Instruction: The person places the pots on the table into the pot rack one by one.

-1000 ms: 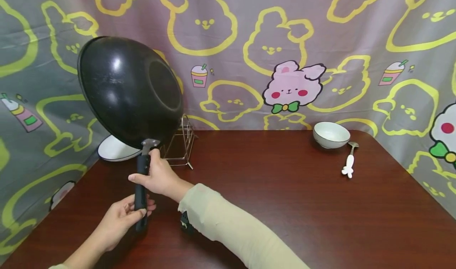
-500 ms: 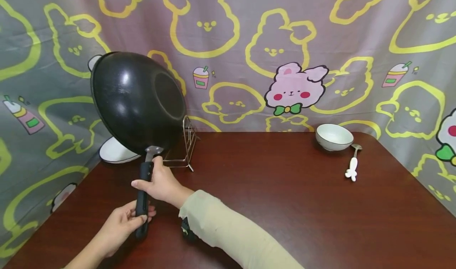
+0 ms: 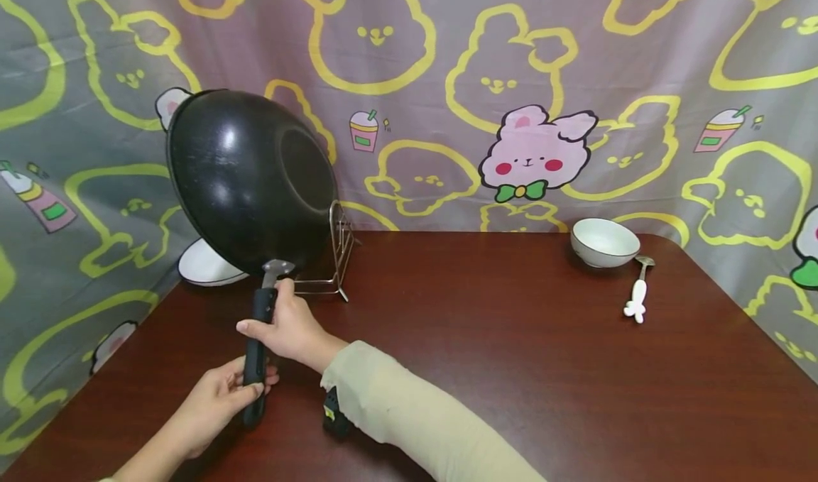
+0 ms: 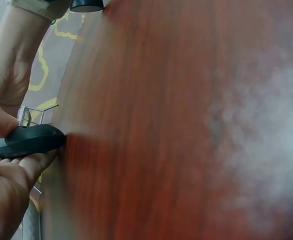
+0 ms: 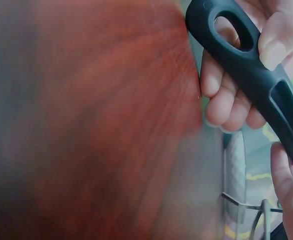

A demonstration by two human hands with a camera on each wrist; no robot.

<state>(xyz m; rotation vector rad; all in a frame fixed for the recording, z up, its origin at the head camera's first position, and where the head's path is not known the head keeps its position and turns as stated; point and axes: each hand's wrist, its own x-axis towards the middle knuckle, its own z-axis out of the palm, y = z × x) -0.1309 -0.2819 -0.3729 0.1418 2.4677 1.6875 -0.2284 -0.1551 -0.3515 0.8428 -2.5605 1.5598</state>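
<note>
A black wok [image 3: 246,177] is held up on edge at the left, its rounded underside facing right and toward me. Its dark handle [image 3: 254,365] points down toward the front. My left hand [image 3: 211,404] pinches the lower handle, thumb on one side and fingers behind; the right wrist view shows this near the handle's hanging hole [image 5: 234,34]. Higher up, close to the metal bracket, my right hand [image 3: 297,329] grips the handle. The wok overlaps a wire rack [image 3: 337,251] and hides most of it; whether it rests in the rack I cannot tell.
A white plate [image 3: 207,269] is partly hidden behind the wok at the left. Far right on the brown table [image 3: 479,340] are a white bowl [image 3: 603,244] and a spoon with a white handle [image 3: 635,297]. A patterned curtain [image 3: 409,56] hangs behind the table.
The wok has come down and slightly right, toward the wire rack, with both hands still on its handle. During the last half second it has hardly moved; the head view has shifted a little.
</note>
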